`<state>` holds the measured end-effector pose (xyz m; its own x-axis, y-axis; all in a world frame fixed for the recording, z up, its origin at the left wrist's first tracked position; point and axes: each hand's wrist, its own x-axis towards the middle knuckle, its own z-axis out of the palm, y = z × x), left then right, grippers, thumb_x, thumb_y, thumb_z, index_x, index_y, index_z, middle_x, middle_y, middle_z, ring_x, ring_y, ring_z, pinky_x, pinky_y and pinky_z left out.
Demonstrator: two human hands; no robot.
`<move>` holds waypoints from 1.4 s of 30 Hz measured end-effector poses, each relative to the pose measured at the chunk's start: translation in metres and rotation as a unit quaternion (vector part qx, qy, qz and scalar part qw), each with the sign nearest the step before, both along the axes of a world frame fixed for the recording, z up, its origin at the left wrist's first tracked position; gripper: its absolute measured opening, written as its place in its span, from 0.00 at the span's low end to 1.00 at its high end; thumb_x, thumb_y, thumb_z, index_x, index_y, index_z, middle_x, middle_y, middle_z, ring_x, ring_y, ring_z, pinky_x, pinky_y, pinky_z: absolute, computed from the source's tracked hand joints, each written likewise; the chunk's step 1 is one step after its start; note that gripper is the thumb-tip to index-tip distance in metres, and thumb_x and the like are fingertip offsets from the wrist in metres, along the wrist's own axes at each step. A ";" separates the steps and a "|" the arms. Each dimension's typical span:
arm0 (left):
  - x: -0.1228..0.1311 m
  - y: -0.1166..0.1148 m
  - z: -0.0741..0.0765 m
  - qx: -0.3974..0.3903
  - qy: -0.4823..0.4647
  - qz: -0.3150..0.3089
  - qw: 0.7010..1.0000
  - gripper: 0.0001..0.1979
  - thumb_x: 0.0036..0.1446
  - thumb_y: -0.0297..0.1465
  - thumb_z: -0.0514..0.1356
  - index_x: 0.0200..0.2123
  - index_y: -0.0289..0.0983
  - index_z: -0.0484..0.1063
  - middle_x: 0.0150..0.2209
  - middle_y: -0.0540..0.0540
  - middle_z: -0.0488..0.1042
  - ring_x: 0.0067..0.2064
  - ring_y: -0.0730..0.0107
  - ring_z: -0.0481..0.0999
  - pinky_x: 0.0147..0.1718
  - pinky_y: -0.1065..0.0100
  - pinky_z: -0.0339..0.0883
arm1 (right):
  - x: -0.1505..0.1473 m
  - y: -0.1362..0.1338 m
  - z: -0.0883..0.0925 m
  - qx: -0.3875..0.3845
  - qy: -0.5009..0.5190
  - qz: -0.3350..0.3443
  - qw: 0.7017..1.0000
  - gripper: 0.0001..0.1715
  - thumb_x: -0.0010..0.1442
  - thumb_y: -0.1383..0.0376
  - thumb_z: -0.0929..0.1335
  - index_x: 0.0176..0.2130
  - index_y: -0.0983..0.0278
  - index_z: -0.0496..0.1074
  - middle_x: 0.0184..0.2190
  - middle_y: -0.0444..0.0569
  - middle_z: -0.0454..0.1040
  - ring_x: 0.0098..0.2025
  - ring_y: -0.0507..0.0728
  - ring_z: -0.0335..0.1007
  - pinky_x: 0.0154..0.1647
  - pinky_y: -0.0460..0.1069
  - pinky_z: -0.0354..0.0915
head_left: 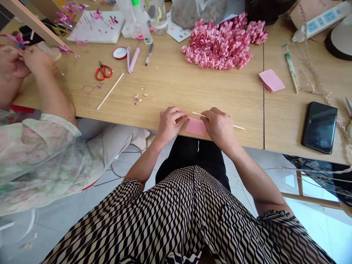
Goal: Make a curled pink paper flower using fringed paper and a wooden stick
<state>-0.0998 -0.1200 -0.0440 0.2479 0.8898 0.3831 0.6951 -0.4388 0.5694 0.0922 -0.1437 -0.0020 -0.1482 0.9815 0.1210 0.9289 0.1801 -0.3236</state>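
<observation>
My left hand (172, 124) and my right hand (219, 127) are close together at the table's near edge. A thin wooden stick (217, 120) runs under my right fingers, which grip it. A small pink paper sheet (195, 127) lies between my hands, overhanging the wooden table (192, 84). My left fingertips press on its upper edge, close to the stick's left end. Whether the paper is wrapped around the stick is hidden.
A co-worker's hands (24, 60) work with pink paper flowers at the left. A heap of curled pink paper (220, 44), red scissors (103, 72), a loose stick (110, 91), a pink paper stack (271, 80) and a black phone (319, 127) lie on the table.
</observation>
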 end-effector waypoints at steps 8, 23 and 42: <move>0.011 -0.001 0.000 -0.007 0.044 0.001 0.999 0.05 0.61 0.34 0.62 0.33 0.40 0.77 0.38 0.48 0.76 0.44 0.63 0.74 0.45 0.58 0.56 | 0.013 -0.010 -0.004 0.000 -0.004 -0.004 1.000 0.15 0.65 0.64 0.62 0.44 0.63 0.76 0.39 0.51 0.77 0.35 0.55 0.71 0.31 0.50 0.56; -0.008 -0.061 -0.011 0.113 0.049 0.061 0.990 0.07 0.63 0.35 0.59 0.38 0.42 0.77 0.35 0.47 0.73 0.42 0.65 0.73 0.46 0.60 0.63 | 0.023 -0.030 -0.019 0.055 0.081 0.121 0.988 0.17 0.67 0.69 0.57 0.43 0.63 0.74 0.39 0.54 0.71 0.41 0.57 0.64 0.43 0.53 0.64; 0.008 -0.083 -0.033 0.180 0.060 0.099 0.977 0.06 0.63 0.34 0.60 0.33 0.42 0.76 0.32 0.48 0.75 0.41 0.67 0.76 0.44 0.60 0.68 | 0.012 -0.044 -0.024 0.049 0.028 0.157 0.986 0.17 0.66 0.71 0.59 0.43 0.62 0.75 0.40 0.53 0.72 0.41 0.57 0.62 0.39 0.51 0.63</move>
